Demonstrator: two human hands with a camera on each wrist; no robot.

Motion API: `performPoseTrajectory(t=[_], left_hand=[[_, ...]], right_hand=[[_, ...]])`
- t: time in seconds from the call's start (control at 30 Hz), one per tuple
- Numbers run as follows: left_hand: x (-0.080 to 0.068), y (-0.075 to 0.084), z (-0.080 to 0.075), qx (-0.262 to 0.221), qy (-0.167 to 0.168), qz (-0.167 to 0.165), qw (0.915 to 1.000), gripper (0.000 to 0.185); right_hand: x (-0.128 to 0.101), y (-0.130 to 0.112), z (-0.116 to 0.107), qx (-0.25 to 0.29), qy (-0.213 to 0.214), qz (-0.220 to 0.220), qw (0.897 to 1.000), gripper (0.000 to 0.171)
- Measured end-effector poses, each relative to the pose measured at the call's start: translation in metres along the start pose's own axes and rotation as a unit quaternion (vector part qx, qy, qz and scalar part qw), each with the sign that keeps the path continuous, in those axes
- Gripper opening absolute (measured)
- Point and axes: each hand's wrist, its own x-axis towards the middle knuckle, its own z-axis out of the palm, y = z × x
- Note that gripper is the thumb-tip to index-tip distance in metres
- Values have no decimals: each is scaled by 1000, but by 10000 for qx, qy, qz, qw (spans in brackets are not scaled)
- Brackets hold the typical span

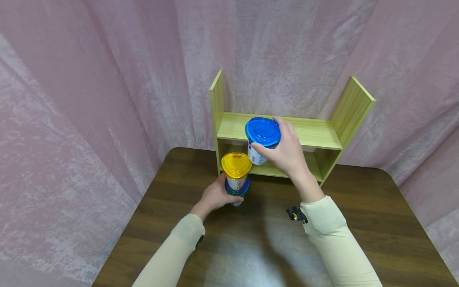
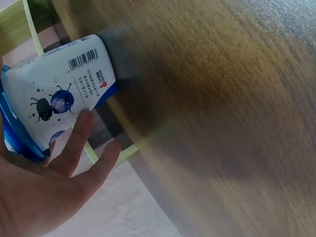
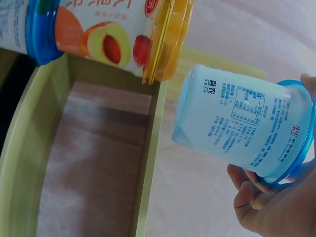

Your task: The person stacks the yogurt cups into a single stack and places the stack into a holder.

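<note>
My left hand [image 1: 215, 194] grips a blue-lidded yogurt cup [image 2: 69, 91] low over the table, in front of the shelf's left end. Its white side carries a barcode and a blueberry drawing. Stacked upright on that lid is a yellow-lidded yogurt cup [image 1: 236, 164], with a peach picture showing in the right wrist view. Higher and to the right, my right hand [image 1: 286, 148] holds another blue-lidded yogurt cup [image 3: 242, 123] around its lid, thumb toward the front. This cup is raised in front of the shelf's upper board, and its printed white side faces the right wrist camera.
A light wooden shelf [image 1: 319, 133] with two tall side panels stands at the back of the dark brown table [image 1: 172, 191]. Its upper board lies over a lower compartment. Behind it hangs a pink curtain [image 1: 154, 71].
</note>
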Motion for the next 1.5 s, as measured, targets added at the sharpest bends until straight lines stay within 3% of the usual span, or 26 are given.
performPoseTrajectory(t=[0.83,1.5], left_hand=[[3,-5,3,154,-109,-113,9998,104],[4,-2,-1,-102,-248,-219,9994,101]], right_hand=[[7,-27,29,290,-313,-22,9991,93],[3,-31,43,64,-405,-15,9992,96]])
